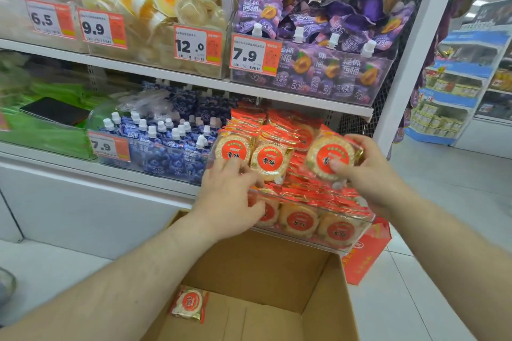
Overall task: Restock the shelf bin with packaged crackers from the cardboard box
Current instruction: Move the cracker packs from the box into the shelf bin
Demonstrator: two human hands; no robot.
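Note:
A clear shelf bin [343,242] on the lower shelf is piled with round crackers in red-and-gold packets. My right hand [368,174] grips one cracker packet [331,156] over the right part of the bin, thumb on its red label. My left hand [230,196] reaches into the bin's left front corner, its fingers curled among the packets beside two upright packets [267,159]; what it holds is hidden. Below stands the open cardboard box [277,271] with a single cracker packet [190,303] lying on its bottom.
A bin of blue spouted pouches [166,144] sits left of the cracker bin. Purple pouches [318,63] and jelly cups [166,3] fill the shelf above. A red bag [365,252] stands on the floor right of the box. Another aisle's shelves [454,86] are far right.

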